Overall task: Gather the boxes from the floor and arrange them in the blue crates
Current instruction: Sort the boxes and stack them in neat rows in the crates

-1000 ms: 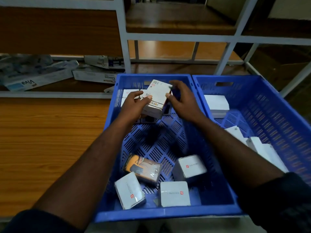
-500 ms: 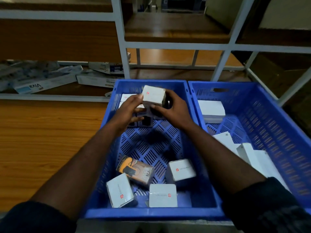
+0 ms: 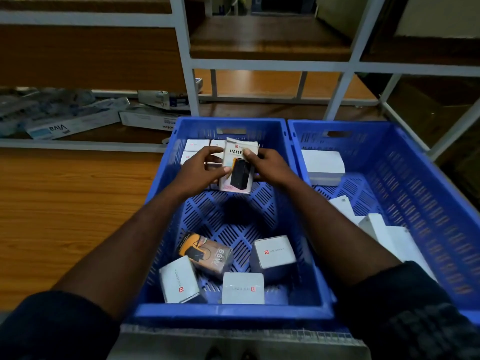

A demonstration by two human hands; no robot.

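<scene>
Two blue crates stand side by side: the left crate and the right crate. Both my hands reach into the far end of the left crate. My left hand and my right hand grip a white box with a black device pictured on its front, tilted above a row of small white boxes at the crate's far wall. Near the front lie an orange-and-black box and three white boxes. White boxes also lie in the right crate.
A white metal shelf frame stands behind the crates. Long white cartons lie on its low wooden shelf at the left. Wooden flooring stretches left of the crates. A grey ledge runs under the crates' near edge.
The box in my hands has turned, so its printed front with the black device now faces me, and it sits lower against the row of white boxes. The view has shifted a little.
</scene>
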